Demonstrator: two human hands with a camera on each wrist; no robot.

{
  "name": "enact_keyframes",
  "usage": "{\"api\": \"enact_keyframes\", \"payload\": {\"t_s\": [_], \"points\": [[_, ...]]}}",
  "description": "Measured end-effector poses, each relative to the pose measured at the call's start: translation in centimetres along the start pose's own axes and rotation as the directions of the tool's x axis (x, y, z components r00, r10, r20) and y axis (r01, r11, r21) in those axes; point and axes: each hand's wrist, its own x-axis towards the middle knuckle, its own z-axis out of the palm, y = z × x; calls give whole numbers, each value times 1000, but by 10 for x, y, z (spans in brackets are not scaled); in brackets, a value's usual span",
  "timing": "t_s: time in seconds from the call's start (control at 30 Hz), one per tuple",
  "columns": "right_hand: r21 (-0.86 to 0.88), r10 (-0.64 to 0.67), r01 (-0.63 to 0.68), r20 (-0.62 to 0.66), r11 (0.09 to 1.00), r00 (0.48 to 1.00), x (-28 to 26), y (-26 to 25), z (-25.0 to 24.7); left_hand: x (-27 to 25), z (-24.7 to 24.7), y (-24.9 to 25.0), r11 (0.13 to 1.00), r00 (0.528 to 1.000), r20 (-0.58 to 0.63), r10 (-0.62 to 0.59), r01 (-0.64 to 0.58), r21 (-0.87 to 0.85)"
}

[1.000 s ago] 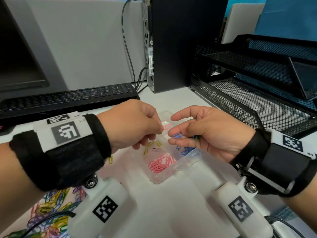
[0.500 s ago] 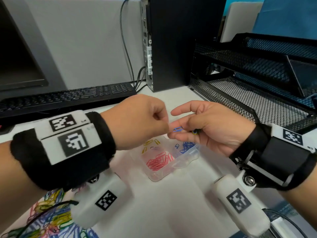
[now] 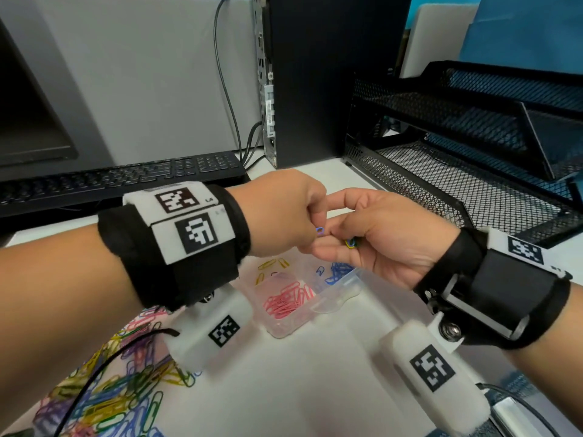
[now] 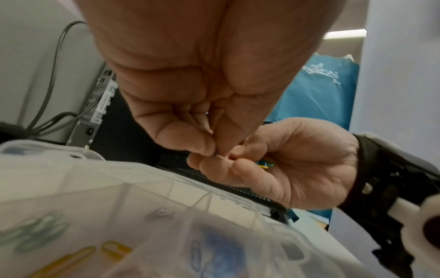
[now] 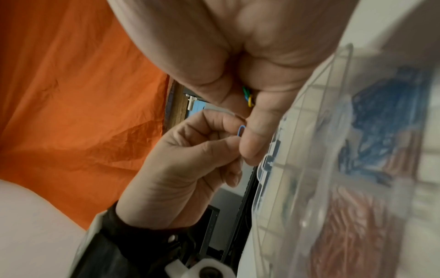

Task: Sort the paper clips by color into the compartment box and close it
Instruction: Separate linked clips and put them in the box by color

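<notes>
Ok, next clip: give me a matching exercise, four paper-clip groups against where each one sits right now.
Things:
1. pink clips
2. blue clips
3. single blue clip
4. mixed clip pile

Places:
A. loose on the desk, bottom left
B. pinched between the fingers of both hands
C. near compartment of the box
D. right compartment of the box

Pairs: 1-C, 2-D, 3-B, 4-A

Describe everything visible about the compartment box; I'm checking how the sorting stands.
The compartment box is clear plastic, lying open on the white desk below both hands, which don't touch it. Thin walls divide it into cells. The nearest cell holds a heap of pink clips, one to the right holds blue clips, and one behind holds a few yellow clips. A further cell holds green ones in the left wrist view. Its lid is not closed.
</notes>
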Motion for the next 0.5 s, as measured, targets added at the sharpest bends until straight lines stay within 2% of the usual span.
{"api": "enact_keyframes", "payload": {"t_s": [0.13, 0.27, 0.4, 0.5], "points": [[73, -23, 32, -119, 997, 993, -5, -4, -18, 9, 4, -2, 986, 999, 34, -35, 40, -159], [192, -47, 87, -203, 977, 978, -10, -5, -31, 14, 14, 4, 979, 999, 44, -23, 31, -202], [321, -70, 138, -216, 937, 974, -8, -2, -30, 17, 15, 18, 985, 997, -76, 23, -36, -166], [376, -89, 162, -204, 912, 975, -5, 3, -23, 14, 18, 30, 961, 999, -37, 9, -19, -277]]}}
